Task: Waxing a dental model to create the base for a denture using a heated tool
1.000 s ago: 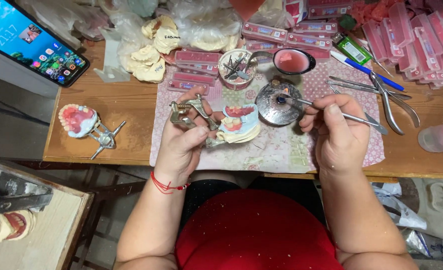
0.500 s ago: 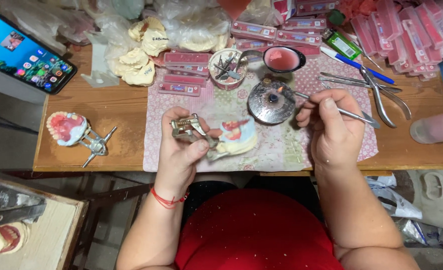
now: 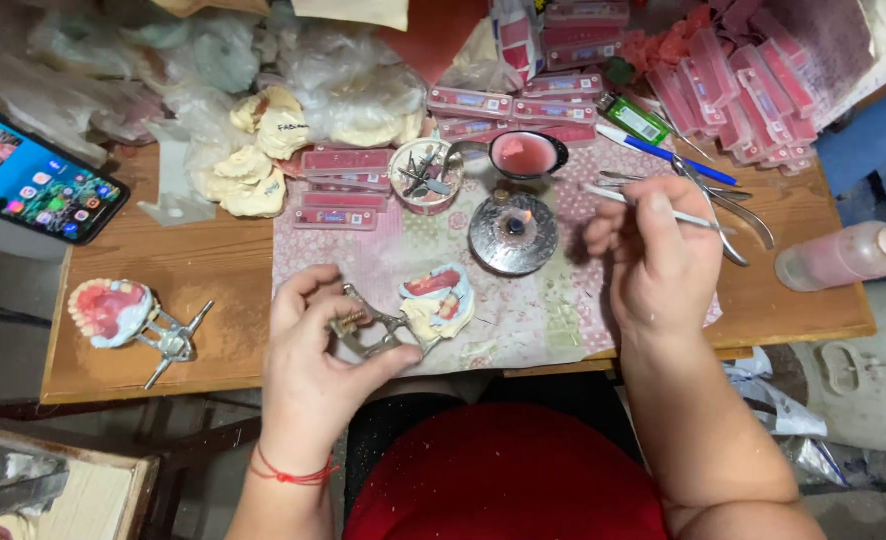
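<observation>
My left hand (image 3: 315, 352) grips the metal frame of a dental articulator (image 3: 375, 330) that carries a plaster cast with pink wax and teeth (image 3: 439, 300), resting on the patterned cloth (image 3: 523, 320). My right hand (image 3: 660, 262) holds a thin metal wax tool (image 3: 643, 205) above the cloth, its tip pointing left, just right of a small round metal burner (image 3: 512, 232) with a tiny flame. The two hands are apart, the burner between them.
A second articulated denture model (image 3: 123, 318) lies at the table's left. A pink-filled bowl (image 3: 525, 155), a cup of instruments (image 3: 425, 176), boxes of pink wax (image 3: 348, 162), plaster casts (image 3: 258, 150), pliers (image 3: 723, 200), a phone (image 3: 33, 185) and a bottle (image 3: 843, 255) crowd the back and right.
My right hand has lifted the tool away from the burner and moved right. My left hand has drawn the articulator lower and nearer the table's front edge.
</observation>
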